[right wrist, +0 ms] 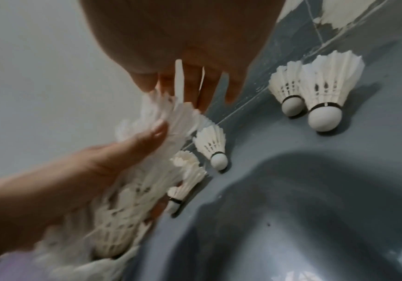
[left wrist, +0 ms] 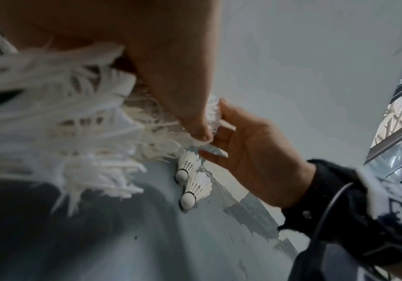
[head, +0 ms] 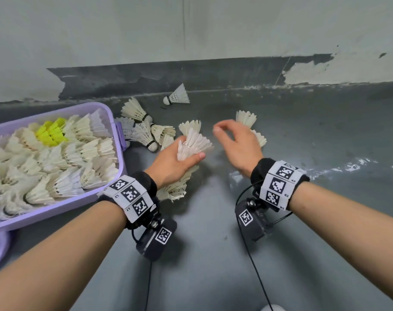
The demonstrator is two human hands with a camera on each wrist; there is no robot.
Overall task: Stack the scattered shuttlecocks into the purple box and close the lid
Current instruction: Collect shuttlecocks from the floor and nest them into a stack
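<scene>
On the floor beside a peeling wall, a person gathers shuttlecocks into one nested stack.

Left hand [head: 173, 161] grips the stack [head: 186, 158], fingers and thumb curled round it, evidently so each new one slots in; its long axis runs from near the wrist up toward the wall, feathers fanned at the far end. Right hand [head: 238, 145] hovers just beside, fingers loosely curled, holding nothing. Purple box [head: 114, 153] sits left, lid off, nearly full. Loose shuttlecocks [head: 146, 129] lie between box and hands.
</scene>
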